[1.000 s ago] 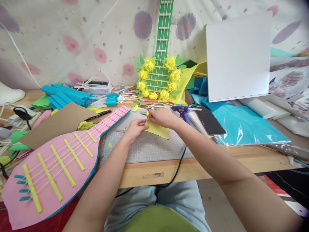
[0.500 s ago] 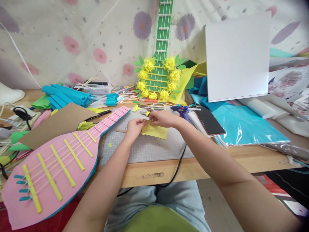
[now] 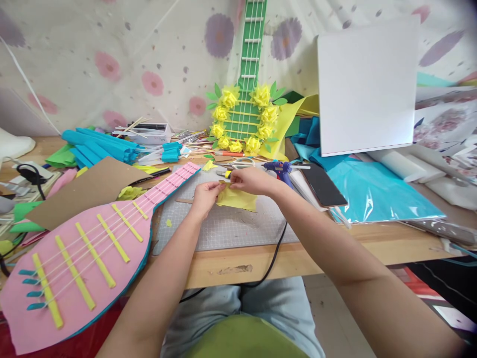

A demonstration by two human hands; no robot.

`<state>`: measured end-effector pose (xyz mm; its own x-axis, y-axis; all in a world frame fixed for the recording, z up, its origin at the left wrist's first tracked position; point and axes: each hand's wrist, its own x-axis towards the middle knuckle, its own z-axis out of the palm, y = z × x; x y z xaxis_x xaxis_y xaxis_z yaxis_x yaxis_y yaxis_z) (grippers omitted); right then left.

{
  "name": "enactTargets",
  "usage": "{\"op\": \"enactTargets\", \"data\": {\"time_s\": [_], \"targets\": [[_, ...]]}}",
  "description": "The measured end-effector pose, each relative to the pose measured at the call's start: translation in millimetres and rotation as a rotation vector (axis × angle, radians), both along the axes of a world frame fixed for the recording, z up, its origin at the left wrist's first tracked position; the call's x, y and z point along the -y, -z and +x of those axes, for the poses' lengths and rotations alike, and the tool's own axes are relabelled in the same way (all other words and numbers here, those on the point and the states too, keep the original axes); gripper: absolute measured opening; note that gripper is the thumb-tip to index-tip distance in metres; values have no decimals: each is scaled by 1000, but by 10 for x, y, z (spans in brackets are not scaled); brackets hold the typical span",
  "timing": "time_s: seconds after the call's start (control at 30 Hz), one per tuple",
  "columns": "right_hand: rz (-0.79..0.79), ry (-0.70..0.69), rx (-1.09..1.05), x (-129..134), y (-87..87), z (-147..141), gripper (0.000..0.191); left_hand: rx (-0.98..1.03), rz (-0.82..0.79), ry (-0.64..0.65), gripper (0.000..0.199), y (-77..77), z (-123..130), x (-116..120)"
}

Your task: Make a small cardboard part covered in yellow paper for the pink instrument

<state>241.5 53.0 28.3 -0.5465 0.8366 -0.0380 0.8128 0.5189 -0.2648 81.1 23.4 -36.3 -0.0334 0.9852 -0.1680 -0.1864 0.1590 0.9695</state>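
A small piece of yellow crepe paper point(image 3: 238, 200) is held over the grey cutting mat point(image 3: 223, 233). My left hand point(image 3: 205, 195) pinches its upper left corner between thumb and fingers. My right hand point(image 3: 250, 180) has its fingers closed on the paper's top edge, close beside the left fingertips. Behind my right hand lie scissors point(image 3: 244, 162) and a blue glue gun point(image 3: 278, 167). Left of the mat rests a pink paper guitar point(image 3: 85, 258) with yellow strips and white strings. A green paper guitar point(image 3: 244, 119) with yellow flowers stands upright at the back.
Brown cardboard point(image 3: 85, 191) and blue paper rolls point(image 3: 100, 146) lie at the left. At the right are a black phone point(image 3: 323, 185), a wrapped blue sheet point(image 3: 380, 191) and a standing white board point(image 3: 367, 89). A black cable point(image 3: 275, 258) crosses the table's front edge.
The view has shifted slightly. Both hands still hold the yellow paper, and the right fingers have moved a little along its top edge.
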Motion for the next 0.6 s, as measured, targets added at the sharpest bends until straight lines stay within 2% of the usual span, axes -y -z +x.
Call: {"op": "enactTargets", "data": {"time_s": [0.07, 0.17, 0.27, 0.33, 0.4, 0.47, 0.6], "targets": [[16, 49, -163, 6, -6, 38, 32, 40, -11, -68, 34, -20, -4, -5], [17, 218, -527, 10, 62, 106, 58, 94, -7, -203, 33, -42, -15, -20], [-187, 377, -796, 20, 234, 127, 68, 127, -2, -249, 34, -54, -21, -29], [-364, 432, -868, 35, 362, 103, 67, 142, -15, -246, 34, -63, -19, -29], [-464, 499, -917, 52, 463, 67, 59, 149, -31, -227, 33, -69, -17, -26], [-500, 522, -988, 63, 525, 36, 46, 157, -35, -216, 34, -69, -16, -25], [-544, 438, -1187, 68, 562, 19, 30, 173, -38, -195, 35, -47, -12, -26]]}}
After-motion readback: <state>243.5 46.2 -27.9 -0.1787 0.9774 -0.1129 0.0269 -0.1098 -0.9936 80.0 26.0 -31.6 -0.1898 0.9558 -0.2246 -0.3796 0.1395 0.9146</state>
